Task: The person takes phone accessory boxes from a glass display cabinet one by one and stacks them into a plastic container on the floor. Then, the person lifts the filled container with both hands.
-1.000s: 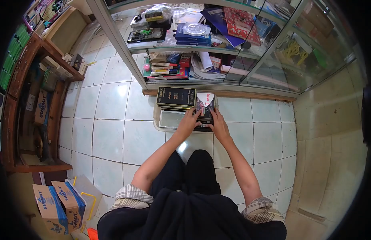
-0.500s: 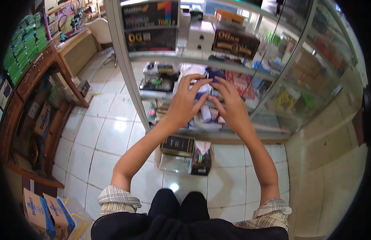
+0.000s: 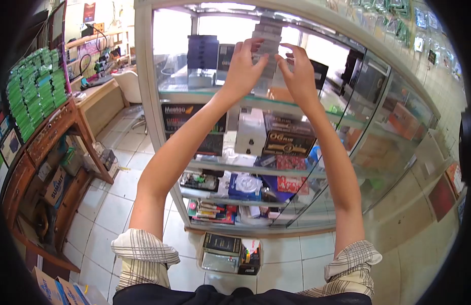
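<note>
Both of my hands are raised in front of the top shelf of a glass display cabinet [image 3: 149, 101]. My left hand [image 3: 244, 68] has its fingers curved and its thumb apart, with nothing seen in it. To its right, my right hand [image 3: 299, 76] is also open, fingers bent and thumb pointing inward. Between them rises a stack of small grey boxes [image 3: 267, 33]; whether my fingertips touch it I cannot tell. Left of the hands stand a stack of dark boxes [image 3: 202, 51] and a black box [image 3: 225, 56].
Lower shelves hold an OG box [image 3: 289, 142], a white box [image 3: 250, 133] and mixed packets. On the tiled floor before the cabinet sits a clear tub of boxes [image 3: 200, 256]. A wooden cabinet [image 3: 68, 119] with green packs [image 3: 35, 96] stands left.
My view has tilted upward to the upper shelves. Both hands have risen from before the lower shelves to the top shelf, and have moved apart from fingertips nearly meeting.
</note>
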The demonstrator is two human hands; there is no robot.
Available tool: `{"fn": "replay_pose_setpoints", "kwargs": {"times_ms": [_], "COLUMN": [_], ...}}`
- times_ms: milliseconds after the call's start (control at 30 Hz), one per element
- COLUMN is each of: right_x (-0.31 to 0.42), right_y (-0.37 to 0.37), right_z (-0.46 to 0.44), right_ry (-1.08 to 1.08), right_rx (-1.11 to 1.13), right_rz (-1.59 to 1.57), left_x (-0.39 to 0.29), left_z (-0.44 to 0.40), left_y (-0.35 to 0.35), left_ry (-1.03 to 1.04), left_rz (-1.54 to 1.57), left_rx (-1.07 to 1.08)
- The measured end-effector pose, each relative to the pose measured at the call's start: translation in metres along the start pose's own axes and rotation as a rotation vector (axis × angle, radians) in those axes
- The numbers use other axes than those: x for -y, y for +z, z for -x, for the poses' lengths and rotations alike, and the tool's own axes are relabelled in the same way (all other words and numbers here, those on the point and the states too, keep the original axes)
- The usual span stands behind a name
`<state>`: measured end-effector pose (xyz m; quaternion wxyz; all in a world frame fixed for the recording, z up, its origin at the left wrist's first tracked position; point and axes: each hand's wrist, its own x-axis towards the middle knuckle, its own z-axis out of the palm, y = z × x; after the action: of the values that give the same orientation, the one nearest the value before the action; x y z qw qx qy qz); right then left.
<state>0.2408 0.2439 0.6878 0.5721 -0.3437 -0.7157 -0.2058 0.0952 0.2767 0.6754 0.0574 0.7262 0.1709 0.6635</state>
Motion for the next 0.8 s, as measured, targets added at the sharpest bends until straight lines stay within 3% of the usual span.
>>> {"fn": "replay_pose_setpoints", "kwargs": {"times_ms": [33, 100, 133, 200, 233, 367, 467, 567, 633, 800], "right_x": [-0.012, -0.040, -0.072, -0.089, -0.093, -0.102, -0.095, -0.099, -0.090, -0.085], "right_y": [0.008, 0.026, 0.040, 0.047, 0.049, 0.052, 0.047, 0.055, 0.055, 0.061], "right_z": [-0.013, -0.034, -0.040, -0.058, -0.063, -0.077, -0.083, -0.083, -0.079, -0.077], "right_ry": [-0.015, 0.241, 0.133, 0.211, 0.303, 0.286, 0.399, 0.414, 0.521, 0.521], "right_rx": [-0.012, -0.036, -0.094, -0.050, -0.007, 0.001, 0.106, 0.075, -0.057, -0.192], "right_rz": [0.002, -0.013, 0.098, 0.115, 0.100, -0.019, -0.242, -0.460, -0.588, -0.417], "left_x": [0.009, 0.029, 0.048, 0.074, 0.076, 0.097, 0.103, 0.100, 0.079, 0.059], "left_z": [-0.015, -0.041, -0.052, -0.069, -0.075, -0.098, -0.107, -0.105, -0.098, -0.094], "left_y": [0.007, 0.021, 0.029, 0.039, 0.043, 0.053, 0.051, 0.050, 0.046, 0.050], "left_ry": [0.018, -0.104, -0.089, 0.129, 0.002, 0.048, 0.039, -0.057, -0.095, -0.206], "left_rz": [-0.001, -0.031, -0.027, -0.183, -0.193, -0.224, 0.049, 0.109, 0.147, 0.163], "left_rx": [-0.006, -0.033, -0.036, -0.066, 0.009, 0.040, 0.210, 0.174, 0.132, 0.048]}}
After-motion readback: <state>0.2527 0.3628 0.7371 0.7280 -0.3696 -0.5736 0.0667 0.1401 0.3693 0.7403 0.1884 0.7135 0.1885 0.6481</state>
